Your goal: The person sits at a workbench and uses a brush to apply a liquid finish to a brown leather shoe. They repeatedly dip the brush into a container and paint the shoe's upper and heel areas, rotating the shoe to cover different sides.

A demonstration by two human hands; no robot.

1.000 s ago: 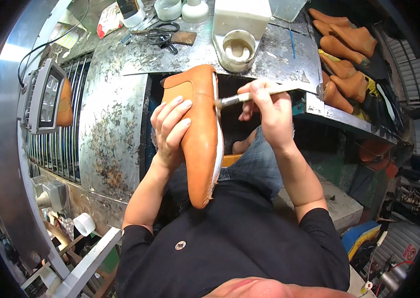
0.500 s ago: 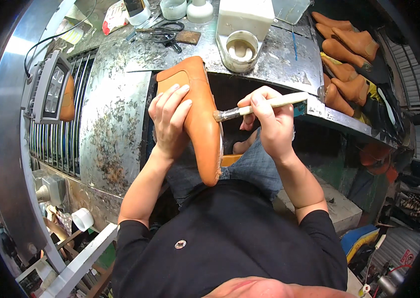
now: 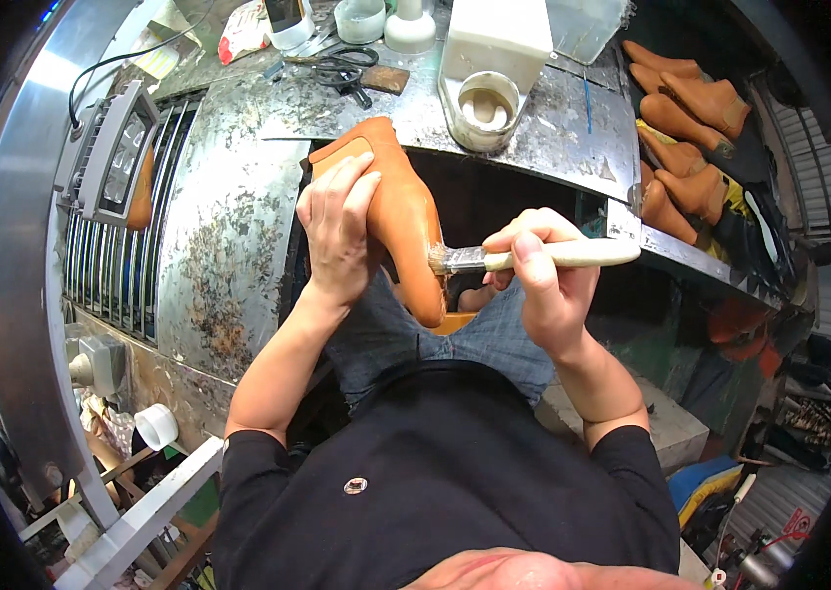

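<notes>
A tan leather shoe upper (image 3: 398,211), with its toe pointing toward me, is held above my lap. My left hand (image 3: 339,231) grips it from the left side, fingers curled over the leather and thumb hidden. In my right hand (image 3: 545,275) is a paintbrush (image 3: 588,254) with a pale handle, pinched between thumb and fingers. Its bristles touch the right lower edge of the shoe upper, not far from the toe. The underside of the shoe upper is out of sight.
On the metal bench (image 3: 229,211) stand a white dispenser with a cup of pale liquid (image 3: 483,110), scissors (image 3: 342,74) and a brown block (image 3: 386,79). Several tan shoe uppers (image 3: 691,118) lie at the right. A lamp (image 3: 118,157) hangs over a grille at the left.
The brush has moved along the edge toward the toe, nearer to me. My left hand has tilted the shoe upper, and its toe has shifted slightly away from me.
</notes>
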